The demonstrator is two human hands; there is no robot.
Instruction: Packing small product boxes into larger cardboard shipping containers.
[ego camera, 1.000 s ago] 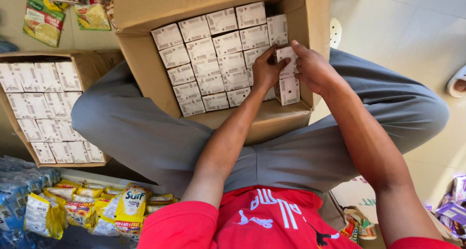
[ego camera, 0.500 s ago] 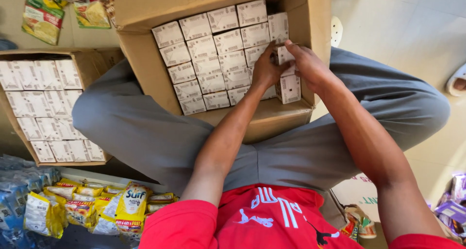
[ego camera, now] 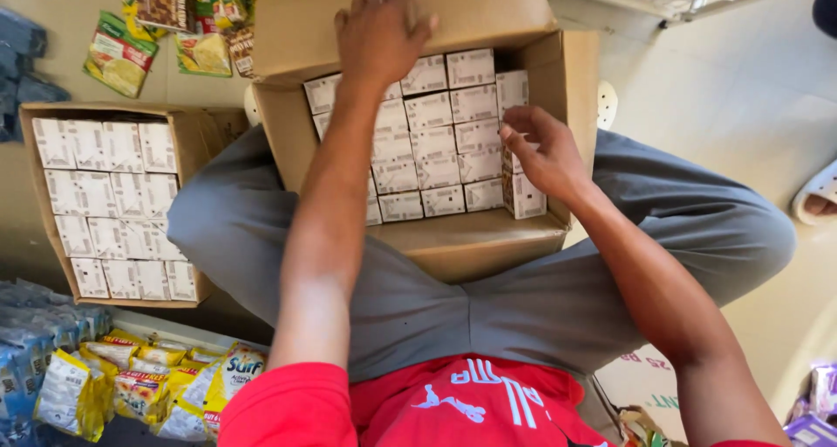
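An open cardboard box [ego camera: 475, 246] rests on my lap, packed with rows of small white cartons [ego camera: 436, 142]. My right hand [ego camera: 545, 155] is inside it at the right wall, its fingers curled on an upright small white carton [ego camera: 526, 196] in the side row. My left hand [ego camera: 379, 33] reaches across the box and lies over its far flap [ego camera: 488, 11]. That hand is blurred, so its grip is unclear.
A second cardboard box [ego camera: 209, 129] of the same white cartons stands at my left. Yellow sachets [ego camera: 131, 386] lie at the lower left and snack packets [ego camera: 118, 59] at the upper left. A sandalled foot [ego camera: 815, 198] shows at the right edge.
My left hand has left the white carton at the right side and moved up to the far flap. The right hand stays at the side row. The view has shifted closer.
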